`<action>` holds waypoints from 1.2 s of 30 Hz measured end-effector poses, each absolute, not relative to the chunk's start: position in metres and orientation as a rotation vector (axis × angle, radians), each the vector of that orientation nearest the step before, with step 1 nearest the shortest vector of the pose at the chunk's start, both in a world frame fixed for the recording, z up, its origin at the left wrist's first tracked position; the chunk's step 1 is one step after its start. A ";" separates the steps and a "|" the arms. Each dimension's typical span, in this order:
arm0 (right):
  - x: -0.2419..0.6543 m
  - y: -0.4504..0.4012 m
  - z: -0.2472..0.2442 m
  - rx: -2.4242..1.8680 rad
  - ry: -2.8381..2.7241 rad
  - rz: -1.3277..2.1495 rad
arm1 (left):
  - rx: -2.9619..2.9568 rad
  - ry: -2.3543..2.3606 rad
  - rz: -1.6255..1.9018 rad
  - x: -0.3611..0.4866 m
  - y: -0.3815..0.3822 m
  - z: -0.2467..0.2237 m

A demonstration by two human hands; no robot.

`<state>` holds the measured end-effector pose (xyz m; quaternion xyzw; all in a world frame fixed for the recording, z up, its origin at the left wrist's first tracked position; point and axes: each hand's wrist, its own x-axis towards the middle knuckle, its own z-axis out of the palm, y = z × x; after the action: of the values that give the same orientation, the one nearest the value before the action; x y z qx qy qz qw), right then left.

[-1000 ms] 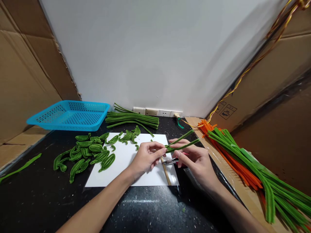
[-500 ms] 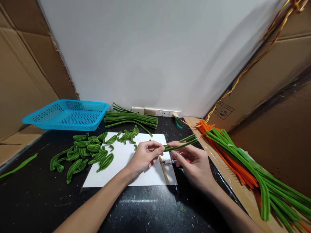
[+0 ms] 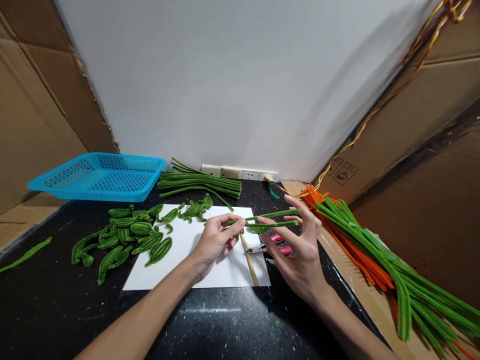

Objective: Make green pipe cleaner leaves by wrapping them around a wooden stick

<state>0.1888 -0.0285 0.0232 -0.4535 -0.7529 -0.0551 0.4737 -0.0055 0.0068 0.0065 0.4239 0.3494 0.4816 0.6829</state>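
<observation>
My left fingers (image 3: 234,229) pinch green stems (image 3: 277,214); my right fingers (image 3: 275,254) spread open around them. The box (image 3: 369,155)'s marks (image 3: 345,173) look unreadable.

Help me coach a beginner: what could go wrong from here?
The green strips could slip or splay, as the left hand pinches them near one end. The right hand, fingers spread, might bump the pliers close beneath it. The left forearm could brush the nearby looped green pieces.

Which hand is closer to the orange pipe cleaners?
Right. The right hand is just left of the orange pipe cleaners; the left hand is farther left, over the white sheet.
</observation>
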 end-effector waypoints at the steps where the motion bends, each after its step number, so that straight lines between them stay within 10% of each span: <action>1: 0.188 -0.029 0.024 -1.101 -1.850 -0.171 | 0.951 0.777 1.088 -0.006 0.007 0.007; 36: 0.195 -0.025 0.016 -0.773 -2.183 0.152 | 0.995 0.849 1.015 -0.005 0.007 0.009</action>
<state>0.1949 -0.0246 0.0156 -0.3054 -0.8625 0.0602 0.3989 -0.0046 0.0066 0.0090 0.4427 0.3776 0.4515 0.6765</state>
